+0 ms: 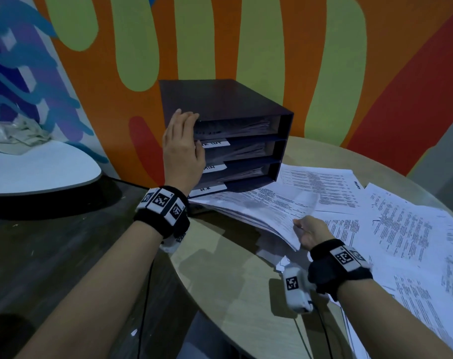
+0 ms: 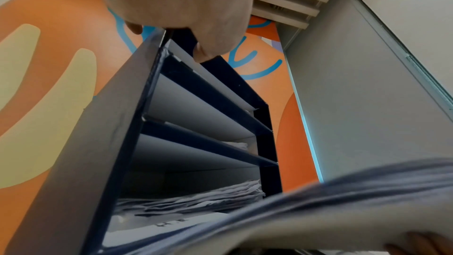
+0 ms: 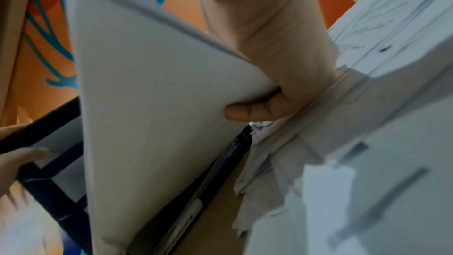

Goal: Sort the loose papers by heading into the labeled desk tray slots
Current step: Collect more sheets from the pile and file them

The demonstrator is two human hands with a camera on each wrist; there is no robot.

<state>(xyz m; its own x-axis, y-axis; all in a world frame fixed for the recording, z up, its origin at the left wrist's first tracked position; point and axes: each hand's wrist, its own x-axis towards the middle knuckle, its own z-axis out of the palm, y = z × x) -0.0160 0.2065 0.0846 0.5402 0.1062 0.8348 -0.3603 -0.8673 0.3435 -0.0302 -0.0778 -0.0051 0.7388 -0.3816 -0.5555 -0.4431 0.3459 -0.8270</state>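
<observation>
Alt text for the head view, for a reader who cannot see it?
A person's left hand steadies the front left edge of a dark four-slot desk tray while the right hand grips a thick stack of papers lying before its lowest slot. More printed sheets are strewn over the round table.

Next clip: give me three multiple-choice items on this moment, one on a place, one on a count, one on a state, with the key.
1. Where does the left hand rest?
A. on the front left of the desk tray
B. on the round table
C. on the loose sheets

2. How many slots does the tray show?
A. two
B. four
C. six

3. What is the right hand doing?
A. hanging idle
B. pressing flat on the table
C. gripping a bundle of papers

Key: 1 A, its fingers reach the tray's top edge; 2 B, four stacked openings show; 3 C, its thumb and fingers pinch the bundle's corner.
</observation>
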